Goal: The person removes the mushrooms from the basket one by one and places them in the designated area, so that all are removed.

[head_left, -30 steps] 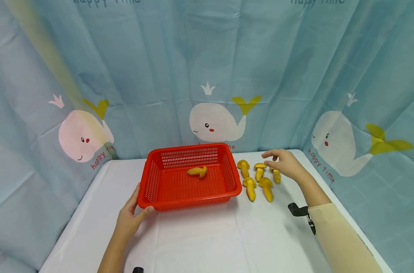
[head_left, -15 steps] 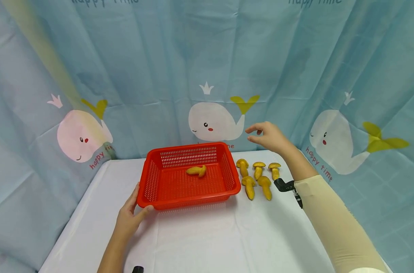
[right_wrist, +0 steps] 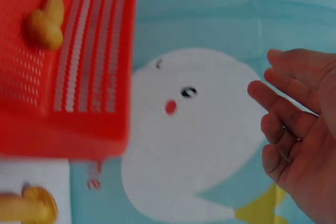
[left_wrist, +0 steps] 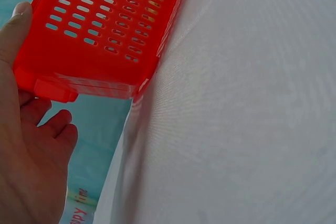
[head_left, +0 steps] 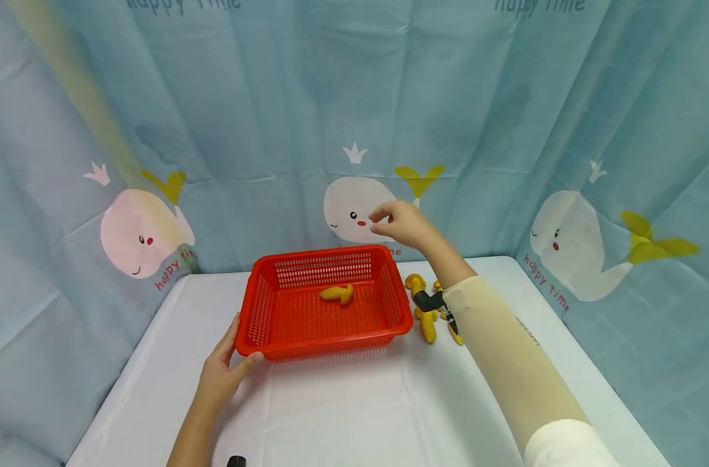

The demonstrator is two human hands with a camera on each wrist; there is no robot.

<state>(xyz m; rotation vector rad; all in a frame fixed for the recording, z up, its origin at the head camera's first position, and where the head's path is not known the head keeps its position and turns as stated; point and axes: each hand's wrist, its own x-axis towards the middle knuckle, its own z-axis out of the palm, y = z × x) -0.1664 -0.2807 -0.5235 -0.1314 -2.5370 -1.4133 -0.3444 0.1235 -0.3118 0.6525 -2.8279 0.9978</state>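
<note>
My left hand (head_left: pixel 220 374) grips the near left corner of a red plastic basket (head_left: pixel 325 345), thumb over the rim and fingers down the side. The left wrist view has that hand's fingertips curled below the rim. Inside the basket lies one yellow mushroom (head_left: pixel 333 294) on its side. Raised behind the basket's back right rim, my right hand (head_left: pixel 405 224) holds nothing, with thumb and index finger apart. Its loosely bent fingers show in the right wrist view. Right of the basket lie several more yellow mushrooms (head_left: pixel 428 327), partly hidden by the right forearm.
A white cloth covers the table (head_left: pixel 331 408). Blue curtains (head_left: pixel 261 130) printed with white whales surround it at the back and sides. A black wrist mount (head_left: pixel 429 301) on the right arm overlaps the mushrooms in the head view.
My right hand has risen from over the mushrooms at the right and swung left to above the basket's back right side, empty throughout. The left hand and basket have stayed put.
</note>
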